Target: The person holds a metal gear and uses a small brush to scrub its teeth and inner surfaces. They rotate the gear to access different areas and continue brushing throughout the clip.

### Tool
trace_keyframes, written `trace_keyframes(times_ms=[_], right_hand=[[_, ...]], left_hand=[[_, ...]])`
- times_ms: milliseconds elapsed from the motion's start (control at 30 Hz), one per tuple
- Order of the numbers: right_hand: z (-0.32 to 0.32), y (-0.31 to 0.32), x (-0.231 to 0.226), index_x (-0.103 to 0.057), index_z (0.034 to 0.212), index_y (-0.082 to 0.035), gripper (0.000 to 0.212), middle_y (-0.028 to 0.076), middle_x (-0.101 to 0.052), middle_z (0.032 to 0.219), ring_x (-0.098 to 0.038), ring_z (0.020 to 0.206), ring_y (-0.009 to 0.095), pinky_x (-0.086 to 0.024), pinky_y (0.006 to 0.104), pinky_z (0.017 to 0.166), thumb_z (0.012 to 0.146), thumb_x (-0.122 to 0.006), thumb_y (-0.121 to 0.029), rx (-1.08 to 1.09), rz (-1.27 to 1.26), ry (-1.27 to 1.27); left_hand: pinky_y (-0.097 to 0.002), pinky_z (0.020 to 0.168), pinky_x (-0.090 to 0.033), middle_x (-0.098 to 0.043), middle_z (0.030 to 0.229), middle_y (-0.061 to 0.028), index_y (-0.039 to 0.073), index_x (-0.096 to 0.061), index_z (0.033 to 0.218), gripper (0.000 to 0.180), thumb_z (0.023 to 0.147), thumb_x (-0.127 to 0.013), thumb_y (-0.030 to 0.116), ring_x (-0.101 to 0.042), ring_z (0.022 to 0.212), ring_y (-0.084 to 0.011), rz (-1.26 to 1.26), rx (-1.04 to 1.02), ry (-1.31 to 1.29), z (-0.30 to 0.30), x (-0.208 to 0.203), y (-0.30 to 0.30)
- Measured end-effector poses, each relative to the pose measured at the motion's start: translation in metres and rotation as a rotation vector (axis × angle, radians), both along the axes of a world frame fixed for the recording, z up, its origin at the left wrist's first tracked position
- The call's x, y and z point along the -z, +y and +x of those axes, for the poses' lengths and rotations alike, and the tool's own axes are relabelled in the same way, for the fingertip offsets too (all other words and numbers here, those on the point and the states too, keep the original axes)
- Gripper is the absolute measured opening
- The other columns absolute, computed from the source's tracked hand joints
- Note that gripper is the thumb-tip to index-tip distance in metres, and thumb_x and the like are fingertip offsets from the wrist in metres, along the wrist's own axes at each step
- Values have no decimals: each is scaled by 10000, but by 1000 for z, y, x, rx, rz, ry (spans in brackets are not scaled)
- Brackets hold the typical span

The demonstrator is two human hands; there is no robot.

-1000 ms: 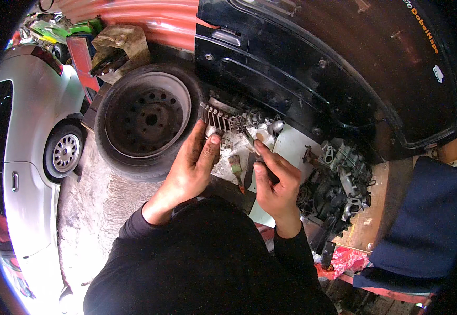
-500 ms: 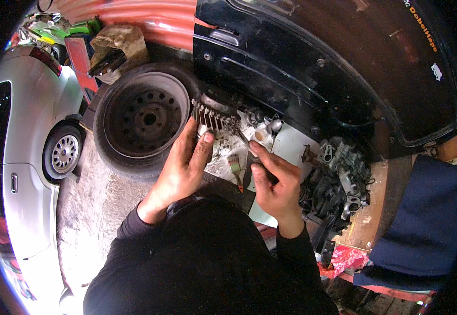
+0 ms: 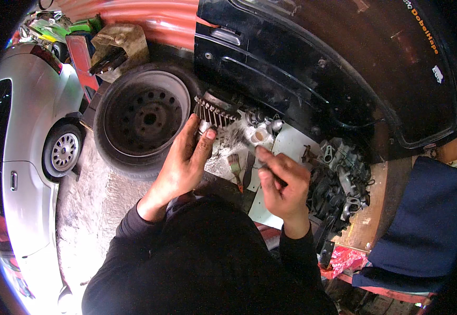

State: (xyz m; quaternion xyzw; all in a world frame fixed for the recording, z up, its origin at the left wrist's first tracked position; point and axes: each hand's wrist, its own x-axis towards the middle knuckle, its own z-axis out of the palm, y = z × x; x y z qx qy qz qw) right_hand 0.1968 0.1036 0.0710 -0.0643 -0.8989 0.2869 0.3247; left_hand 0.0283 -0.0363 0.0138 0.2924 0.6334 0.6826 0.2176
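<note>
In my left hand (image 3: 181, 165) is a dark metal part with a row of fins (image 3: 215, 112). The fingers and thumb close around its near side, and the fins face up and right. My right hand (image 3: 285, 184) grips a slim brush (image 3: 237, 137) whose dark bristles are blurred beside the fins; whether they touch cannot be told. Below lies a paintbrush (image 3: 235, 168) with a pale, worn head. Small silvery metal parts (image 3: 262, 131) sit just beyond the brush, at the edge of a white sheet (image 3: 290, 140).
A tyre on a steel wheel (image 3: 110, 155) lies left of my hands. Dirty engine parts (image 3: 344, 176) are heaped on the right, near a navy cloth (image 3: 420, 226). A large black vehicle panel (image 3: 302, 79) stands behind. At far left is a silver car (image 3: 32, 126).
My right hand has shifted slightly right and down, and the brush's bristles are now smeared by motion. My left hand and the finned part stay nearly in place.
</note>
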Motion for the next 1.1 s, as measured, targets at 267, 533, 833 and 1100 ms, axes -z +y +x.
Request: trace_keyframes(times_ms=[267,533,833,1100], right_hand=[[-16,-4,12,-667,1314,-28,358,164,-727,947,-699,752,234,-530,327,657,960,-629,-63,28,-86,-100],[-23,-13,8,-657,1359,-118,387,169,-726,951,-699,758,303,-538,381,673,974,-623,-96,2,-205,-88],[-12,-23,2,-657,1362,-99,397,181,-742,1026,-719,734,261,-528,357,644,969,-618,-62,17,-183,-49],[-12,-15,28,-635,1358,-36,371,222,-725,1163,-746,999,322,-559,367,828,994,-593,-93,79,-294,-90]], left_hand=[[-332,1082,-414,-581,1341,-316,-206,-348,1431,635,1065,-575,260,-548,1291,-261,-55,93,-21,-7,-9,2],[-351,876,-504,-677,1085,-255,-178,-445,1334,502,1061,-574,223,-640,1030,-201,-27,-66,319,-7,-6,1],[-329,726,-466,-611,866,-162,-114,-488,1248,385,1063,-567,215,-532,801,-148,18,-63,271,-17,-17,2],[-376,809,-496,-640,996,-283,-135,-465,1280,436,1068,-551,235,-644,937,-296,-71,-22,305,-10,-2,4]])
